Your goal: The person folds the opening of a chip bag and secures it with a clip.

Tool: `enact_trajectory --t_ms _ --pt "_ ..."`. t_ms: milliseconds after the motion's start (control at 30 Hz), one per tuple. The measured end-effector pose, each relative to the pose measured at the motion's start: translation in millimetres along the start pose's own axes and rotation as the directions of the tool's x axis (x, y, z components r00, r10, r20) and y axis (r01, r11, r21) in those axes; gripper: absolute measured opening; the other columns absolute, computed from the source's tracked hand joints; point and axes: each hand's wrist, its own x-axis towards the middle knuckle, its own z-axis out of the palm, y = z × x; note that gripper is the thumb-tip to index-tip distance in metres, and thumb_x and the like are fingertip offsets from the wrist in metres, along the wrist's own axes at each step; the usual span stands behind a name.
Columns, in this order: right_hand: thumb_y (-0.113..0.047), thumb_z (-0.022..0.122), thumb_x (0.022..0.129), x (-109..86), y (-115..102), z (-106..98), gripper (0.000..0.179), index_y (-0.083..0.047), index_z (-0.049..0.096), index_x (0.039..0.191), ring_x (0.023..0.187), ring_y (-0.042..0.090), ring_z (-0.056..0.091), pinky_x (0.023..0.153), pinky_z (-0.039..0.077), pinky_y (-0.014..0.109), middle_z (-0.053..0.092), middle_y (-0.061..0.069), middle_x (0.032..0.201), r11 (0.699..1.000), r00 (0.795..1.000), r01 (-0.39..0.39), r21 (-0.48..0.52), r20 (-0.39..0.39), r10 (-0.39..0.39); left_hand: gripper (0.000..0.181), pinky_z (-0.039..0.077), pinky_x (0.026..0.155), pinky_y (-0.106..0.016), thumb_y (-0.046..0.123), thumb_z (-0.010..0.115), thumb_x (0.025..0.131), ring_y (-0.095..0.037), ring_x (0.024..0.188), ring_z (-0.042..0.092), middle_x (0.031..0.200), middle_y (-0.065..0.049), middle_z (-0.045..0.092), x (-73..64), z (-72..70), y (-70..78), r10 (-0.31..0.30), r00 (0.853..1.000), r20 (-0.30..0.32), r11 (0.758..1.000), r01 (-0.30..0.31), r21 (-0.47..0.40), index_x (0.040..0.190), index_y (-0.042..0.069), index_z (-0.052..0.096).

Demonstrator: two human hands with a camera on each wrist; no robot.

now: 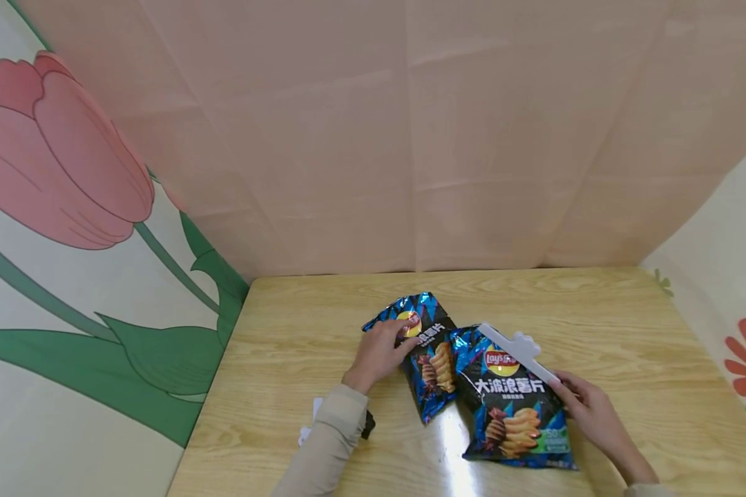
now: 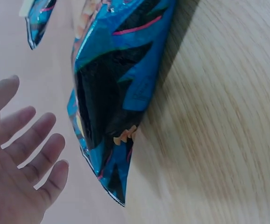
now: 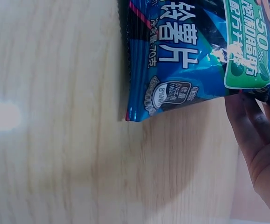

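A blue and black bag of potato chips [image 1: 516,407] has a white bag clip [image 1: 519,351] across its top edge. My right hand [image 1: 593,414] pinches this bag's upper right corner by the clip's end, thumb on top; in the right wrist view its fingers [image 3: 261,121] reach under the bag. To its left, a second, similar chip bag [image 1: 435,373] lies tilted, overlapping the first in the head view. My left hand [image 1: 382,352] is at that bag's upper left, partly covering its logo. In the left wrist view the left hand's fingers are spread and relaxed beside the bag [image 2: 111,93].
Partly hidden by my left sleeve [image 1: 332,435], a white clip-like piece [image 1: 304,435] and a small black object [image 1: 368,424] lie on the wooden table [image 1: 267,359]. A pinkish cloth [image 1: 410,138] hangs behind the table. Flower-printed panels [image 1: 68,290] stand at the sides.
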Motion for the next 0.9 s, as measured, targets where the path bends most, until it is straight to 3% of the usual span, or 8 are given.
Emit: enact_trajectory --t_ms 300,600,900 --pt "-0.017 0.051 0.104 -0.1 -1.4 -2.8 0.036 0.012 0.058 0.124 0.072 -0.01 0.054 0.054 0.054 0.024 0.067 0.026 0.1 0.999 1.0 0.003 -0.037 -0.004 -0.003 0.045 0.048 0.1 -0.047 0.037 0.062 0.098 -0.028 0.116 0.061 0.127 -0.01 0.066 -25.4 -10.1 -12.9 -0.111 0.992 -0.054 0.994 0.111 -0.012 0.135 0.012 0.06" --pt "-0.019 0.051 0.104 -0.8 -4.4 -1.9 0.037 0.011 0.059 0.124 0.065 -0.006 0.051 0.052 0.049 0.023 0.067 0.02 0.091 0.995 0.999 0.028 -0.094 -0.036 -0.032 0.051 0.05 0.088 -0.042 0.036 0.065 0.096 -0.022 0.102 0.061 0.114 -0.007 0.066 -54.4 -12.7 -23.6 -0.227 0.968 -0.106 0.969 0.214 -0.119 0.138 0.01 0.056" --pt "-0.022 0.047 0.106 0.6 -1.2 -0.4 0.039 0.011 0.058 0.123 0.066 -0.007 0.046 0.053 0.046 0.022 0.066 0.024 0.094 0.99 0.999 0.034 -0.136 -0.031 -0.039 0.054 0.051 0.081 -0.039 0.036 0.067 0.095 -0.021 0.097 0.061 0.112 -0.009 0.066 -76.9 -10.6 -37.0 -0.302 0.939 -0.166 0.949 0.279 -0.149 0.138 0.006 0.055"
